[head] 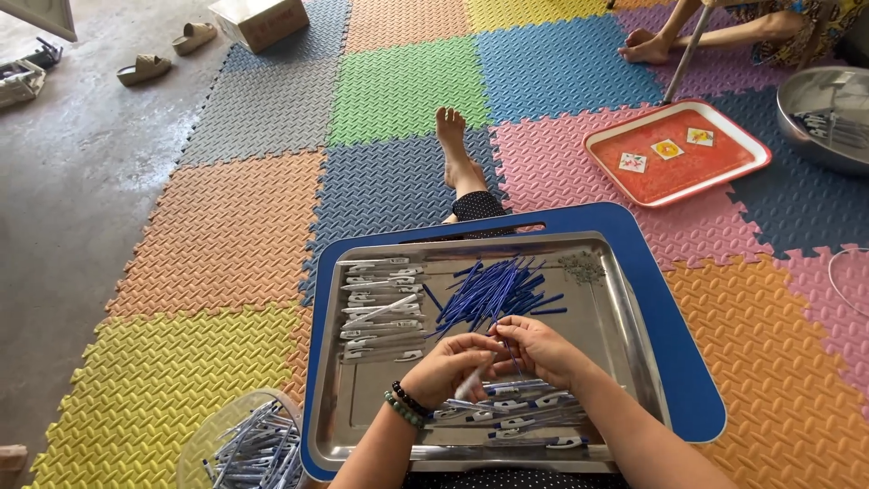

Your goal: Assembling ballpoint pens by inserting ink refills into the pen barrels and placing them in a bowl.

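My left hand [453, 365] holds a white pen barrel [468, 386] over a steel tray [625, 317]. My right hand [536, 349] pinches a thin blue refill [512, 356] at the barrel's end, and the two hands touch. A loose heap of blue refills [493, 292] lies just beyond my fingers. White pen barrels [380, 308] lie in rows on the tray's left side. Put-together pens [520, 415] lie under my wrists at the tray's near edge. A small pile of tiny springs [582, 266] sits at the far right corner.
The tray rests on a blue lap board [674, 317] over coloured foam floor mats. A clear bowl of pens [249, 445] stands at the lower left. An orange tray [674, 149], a steel basin [828, 113] and another person's foot [644, 47] are at the far right.
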